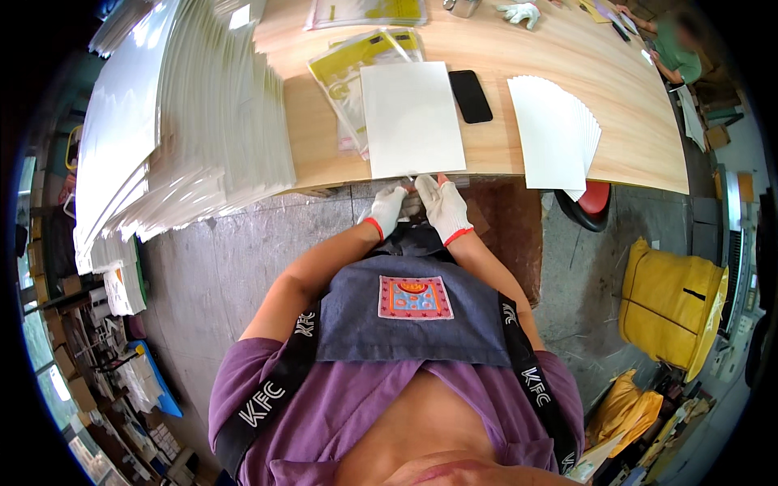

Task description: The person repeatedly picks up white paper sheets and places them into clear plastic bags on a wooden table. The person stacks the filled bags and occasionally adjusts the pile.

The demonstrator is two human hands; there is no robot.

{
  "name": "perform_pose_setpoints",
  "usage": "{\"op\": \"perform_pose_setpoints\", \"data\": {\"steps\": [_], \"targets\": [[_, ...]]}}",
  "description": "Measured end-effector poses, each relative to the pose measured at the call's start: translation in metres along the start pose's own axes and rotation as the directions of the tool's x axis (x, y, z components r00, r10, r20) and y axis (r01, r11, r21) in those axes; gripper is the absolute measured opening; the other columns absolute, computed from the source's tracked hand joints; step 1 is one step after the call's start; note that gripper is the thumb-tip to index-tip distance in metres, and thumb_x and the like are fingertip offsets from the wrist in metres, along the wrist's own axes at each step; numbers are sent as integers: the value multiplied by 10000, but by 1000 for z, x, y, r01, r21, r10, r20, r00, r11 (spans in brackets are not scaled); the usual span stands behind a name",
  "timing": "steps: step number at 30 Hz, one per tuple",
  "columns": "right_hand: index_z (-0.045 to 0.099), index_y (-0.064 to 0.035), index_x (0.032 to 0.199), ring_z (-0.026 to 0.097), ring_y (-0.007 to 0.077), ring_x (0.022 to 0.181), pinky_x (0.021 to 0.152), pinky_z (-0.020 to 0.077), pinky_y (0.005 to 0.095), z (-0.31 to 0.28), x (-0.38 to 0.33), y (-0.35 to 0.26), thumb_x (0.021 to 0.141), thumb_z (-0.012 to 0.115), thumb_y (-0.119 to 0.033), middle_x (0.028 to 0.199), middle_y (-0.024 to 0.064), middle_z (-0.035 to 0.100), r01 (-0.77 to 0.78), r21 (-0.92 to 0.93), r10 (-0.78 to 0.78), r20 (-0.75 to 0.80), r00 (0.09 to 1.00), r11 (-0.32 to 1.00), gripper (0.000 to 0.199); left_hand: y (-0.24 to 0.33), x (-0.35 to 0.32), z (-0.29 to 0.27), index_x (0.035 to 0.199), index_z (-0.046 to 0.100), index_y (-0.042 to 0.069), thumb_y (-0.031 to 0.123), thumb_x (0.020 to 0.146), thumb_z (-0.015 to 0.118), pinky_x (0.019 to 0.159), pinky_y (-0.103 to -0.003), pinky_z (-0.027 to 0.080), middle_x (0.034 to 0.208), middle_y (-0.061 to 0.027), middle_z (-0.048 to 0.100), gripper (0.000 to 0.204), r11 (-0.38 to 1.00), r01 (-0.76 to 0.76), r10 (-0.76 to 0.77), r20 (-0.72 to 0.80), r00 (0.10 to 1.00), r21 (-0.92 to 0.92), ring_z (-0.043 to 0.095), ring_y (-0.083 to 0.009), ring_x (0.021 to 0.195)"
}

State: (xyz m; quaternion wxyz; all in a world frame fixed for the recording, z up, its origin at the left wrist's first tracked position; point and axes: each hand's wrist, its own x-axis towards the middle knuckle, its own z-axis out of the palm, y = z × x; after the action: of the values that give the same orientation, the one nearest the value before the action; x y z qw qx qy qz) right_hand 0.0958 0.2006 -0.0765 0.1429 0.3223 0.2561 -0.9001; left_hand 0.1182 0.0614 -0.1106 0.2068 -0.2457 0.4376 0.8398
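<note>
A: What are the hands on?

B: A white sheet (412, 119) lies flat on the wooden table (567, 73), its near edge right at the table's front rim. Both hands meet at that edge. The left hand (386, 208) and the right hand (444, 206) wear white gloves with red cuffs and sit side by side, almost touching.

A: Are the fingers closed on the sheet?

B: On the right hand the fingertips (427, 181) point up to the sheet's near edge and lie close together, not spread. The left hand's fingers curl in just under the rim. Something thin and pale shows between the two hands, but it is small and partly hidden, so I cannot tell whether either hand truly pinches it.

A: What lies about the sheet?

B: Under its left side is a clear plastic bag with yellow print (356, 73), part of it covered by the sheet. Just right of the sheet lies a black phone (471, 95), face down or dark. Farther right is a fanned stack of white sheets (556, 134), which overhangs the table's front edge. On the far left a tall pile of white sheets (194, 121) spreads out in steps.

A: And beyond that?

B: Across the table a loose white glove (519, 12) rests near the far edge, and another person in a green top (679, 44) sits at the right corner. On the floor to the right stands a yellow sack (671, 304).
</note>
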Motion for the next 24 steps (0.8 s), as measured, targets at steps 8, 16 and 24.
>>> {"op": "perform_pose_setpoints", "data": {"steps": [8,16,24], "targets": [[553,-62,1012,581,185,554,496,462,322,46,-38,-5,874,429,-117,672,103,605,420,-891,57,435,899,174,194,36,-24,-47,1104,540,2,81,868,446,689,-337,551,1011,-125,606,266,990,-57,82,-206,975,126,628,-235,837],[487,-89,862,625,324,701,573,459,455,64,6,41,791,544,-201,747,130,635,607,-487,130,703,699,-629,144,58,-17,-77,1077,561,-46,127,871,461,718,-339,539,955,-124,639,286,942,-14,39,-68,997,334,646,-230,840],[549,-16,826,572,159,567,503,453,269,22,-20,-48,870,426,-146,684,63,579,381,-691,-241,296,925,614,184,53,-22,-77,910,638,-43,131,832,521,700,-243,481,865,-88,656,224,901,-143,216,-138,966,410,608,-137,759]]}}
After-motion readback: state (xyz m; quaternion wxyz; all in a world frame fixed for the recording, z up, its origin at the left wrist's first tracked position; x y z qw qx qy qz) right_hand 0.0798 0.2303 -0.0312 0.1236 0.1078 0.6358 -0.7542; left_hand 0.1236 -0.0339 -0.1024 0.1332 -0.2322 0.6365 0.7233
